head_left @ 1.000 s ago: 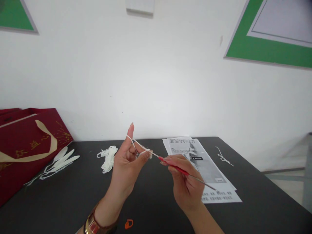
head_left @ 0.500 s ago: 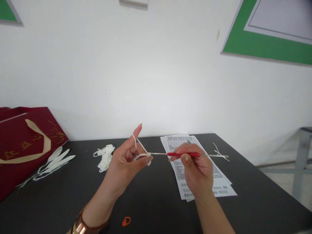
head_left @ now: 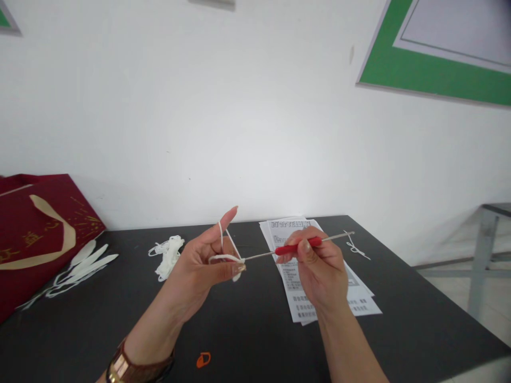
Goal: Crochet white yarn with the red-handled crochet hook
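My left hand [head_left: 207, 266] pinches a small piece of white crochet work [head_left: 237, 276] between thumb and fingers. White yarn [head_left: 235, 243] loops round its raised index finger and runs down to the piece. My right hand [head_left: 317, 266] grips a crochet hook [head_left: 293, 249] by its red handle, pen-fashion. The hook's thin metal shaft reaches left to the white work at my left fingertips; its other metal end points up to the right. How the tip sits in the stitches is too small to make out.
A heap of white yarn [head_left: 169, 258] lies left of my hands on the black table [head_left: 247, 335]. White crocheted petals [head_left: 85, 266] rest beside a dark red bag [head_left: 35, 229]. Printed sheets [head_left: 297, 308] lie under my right hand, an orange stitch marker [head_left: 203, 360] near the front.
The crochet hook has tilted, its right end rising and its left tip dipping slightly. My left hand has turned a little, lowering the white work. The whole view has shifted slightly.
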The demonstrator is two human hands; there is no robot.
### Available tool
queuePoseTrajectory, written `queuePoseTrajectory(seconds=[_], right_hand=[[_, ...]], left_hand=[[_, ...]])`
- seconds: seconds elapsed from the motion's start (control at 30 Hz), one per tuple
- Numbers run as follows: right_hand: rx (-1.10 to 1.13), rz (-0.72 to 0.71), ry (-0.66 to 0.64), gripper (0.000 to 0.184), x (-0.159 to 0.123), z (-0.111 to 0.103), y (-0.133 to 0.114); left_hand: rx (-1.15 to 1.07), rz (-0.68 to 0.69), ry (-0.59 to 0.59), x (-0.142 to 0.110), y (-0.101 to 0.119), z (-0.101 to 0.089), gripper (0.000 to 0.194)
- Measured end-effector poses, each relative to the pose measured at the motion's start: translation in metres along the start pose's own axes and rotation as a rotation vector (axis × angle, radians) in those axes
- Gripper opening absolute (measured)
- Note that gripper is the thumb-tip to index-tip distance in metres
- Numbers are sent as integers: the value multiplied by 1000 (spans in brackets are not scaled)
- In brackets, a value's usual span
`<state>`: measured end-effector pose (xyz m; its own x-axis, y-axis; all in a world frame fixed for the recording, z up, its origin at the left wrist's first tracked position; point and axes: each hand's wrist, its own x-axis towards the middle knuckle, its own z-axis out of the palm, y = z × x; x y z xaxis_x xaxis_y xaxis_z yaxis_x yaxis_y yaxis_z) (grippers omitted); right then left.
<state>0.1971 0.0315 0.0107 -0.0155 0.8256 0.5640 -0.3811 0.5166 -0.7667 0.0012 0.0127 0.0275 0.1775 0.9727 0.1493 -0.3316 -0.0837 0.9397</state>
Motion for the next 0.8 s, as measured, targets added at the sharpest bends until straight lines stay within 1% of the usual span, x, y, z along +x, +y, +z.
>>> queuePoseTrajectory(seconds=[0.2,0.3,0.37,0.43,0.5,0.57,0.63,0.7,0.8], right_hand=[[88,75,43,18,3,3,-1],[176,191,97,18,5,4,2],[252,288,129,18,5,6,5],[326,363,157,18,6,8,7],[382,419,175,17,5,12,10],[417,464,172,16,3,16,12],[424,489,162,16,1,21,13],[410,481,165,16,-1,26,14],[371,443,184,18,-3,31,13]], left_hand=[[-7,-20,-54,0,-1,-2,85],[54,15,-52,0,-2,-3,82],[120,93,-33,1,-4,-3,80],[190,207,1,1,-8,-1,76],[233,333,53,2,-13,3,71],[237,410,98,2,-18,7,68],[209,432,136,3,-21,12,65],[192,420,160,3,-21,15,63],[214,387,150,3,-19,14,64]])
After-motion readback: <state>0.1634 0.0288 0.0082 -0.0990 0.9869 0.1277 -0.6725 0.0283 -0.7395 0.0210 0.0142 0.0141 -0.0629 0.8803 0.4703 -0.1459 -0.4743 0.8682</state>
